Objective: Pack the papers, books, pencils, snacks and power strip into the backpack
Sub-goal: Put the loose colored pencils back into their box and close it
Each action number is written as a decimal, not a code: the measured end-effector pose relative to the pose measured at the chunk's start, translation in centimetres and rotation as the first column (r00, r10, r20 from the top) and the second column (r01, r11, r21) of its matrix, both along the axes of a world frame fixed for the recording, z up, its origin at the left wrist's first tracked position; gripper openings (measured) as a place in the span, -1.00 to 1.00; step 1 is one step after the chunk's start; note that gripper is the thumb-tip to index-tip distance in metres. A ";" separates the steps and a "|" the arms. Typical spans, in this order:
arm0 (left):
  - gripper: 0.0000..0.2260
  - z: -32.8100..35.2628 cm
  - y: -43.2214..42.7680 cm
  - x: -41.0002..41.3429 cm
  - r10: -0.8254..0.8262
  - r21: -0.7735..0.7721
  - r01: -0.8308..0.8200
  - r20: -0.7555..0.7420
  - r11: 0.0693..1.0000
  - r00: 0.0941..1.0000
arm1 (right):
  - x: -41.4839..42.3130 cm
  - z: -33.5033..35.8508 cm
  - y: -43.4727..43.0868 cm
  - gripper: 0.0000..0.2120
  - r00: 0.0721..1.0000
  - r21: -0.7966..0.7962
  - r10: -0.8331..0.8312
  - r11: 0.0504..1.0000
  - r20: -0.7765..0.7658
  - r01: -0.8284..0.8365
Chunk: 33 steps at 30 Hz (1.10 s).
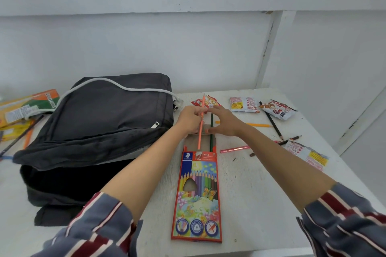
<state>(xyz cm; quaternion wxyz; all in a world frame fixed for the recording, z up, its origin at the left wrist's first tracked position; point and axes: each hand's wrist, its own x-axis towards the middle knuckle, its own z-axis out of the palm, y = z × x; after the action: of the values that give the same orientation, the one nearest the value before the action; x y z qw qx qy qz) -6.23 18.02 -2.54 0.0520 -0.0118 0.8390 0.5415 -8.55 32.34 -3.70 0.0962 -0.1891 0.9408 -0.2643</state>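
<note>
At the open mouth of the pencil box (pixel 197 196), just below both grips, the pencil-packing step is under way: the left grip (pixel 190 120) pinches a pink pencil (pixel 200 137) around its upper half, and the pencil's lower end is already inside the box. The right grip (pixel 226 124), just to the right of the left one, holds nothing; its fingers are stretched out and its thumb presses on the box's brown flap beside a green pencil (pixel 211 142) that sits partly in. Through the triangular window lower down the box only bare card shows, so I judge it nearly empty. The next move calls for sliding the pink pencil fully down, then reaching to the right of the right grip for the loose pencils (pixel 259 125) scattered on the bench (pixel 261 194) among snack packets (pixel 244 104). Left of the left grip lies the backpack (pixel 100 119), flat, its zip open along the near edge; the inside is dark and I cannot tell what it holds. A white cable (pixel 150 89) runs over its top, not yet inside, and books (pixel 29 104) lie farther left. Most of the packing looks undone.
</note>
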 end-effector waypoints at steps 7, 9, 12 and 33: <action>-0.59 0.0 -0.2 0.0 -0.004 -0.048 0.003 -0.023 0.999 1.000 | -0.1 0.1 0.3 -0.23 0.993 -0.076 -0.008 0.997 0.122 0.018; -0.59 0.0 -0.2 -0.1 0.007 -0.061 -0.008 -0.017 0.998 1.000 | -0.1 0.2 0.3 -0.21 0.992 -0.074 -0.004 0.997 0.128 0.014; -0.60 0.0 -0.2 -0.2 0.013 -0.074 -0.014 -0.015 0.997 1.000 | -0.3 0.2 0.5 -0.15 0.989 -0.045 0.011 0.999 0.145 -0.004; -0.58 0.1 0.4 -0.8 0.047 -0.084 -0.042 0.058 0.996 0.997 | -0.9 0.9 0.3 -0.14 0.990 0.115 0.079 0.989 0.120 -0.093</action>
<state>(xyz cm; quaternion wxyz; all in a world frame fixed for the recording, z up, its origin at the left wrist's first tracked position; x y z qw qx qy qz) -7.04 18.46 -2.45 0.0647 -0.0489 0.8584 0.5066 -9.45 32.68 -2.78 0.1729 -0.2079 0.9388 -0.2133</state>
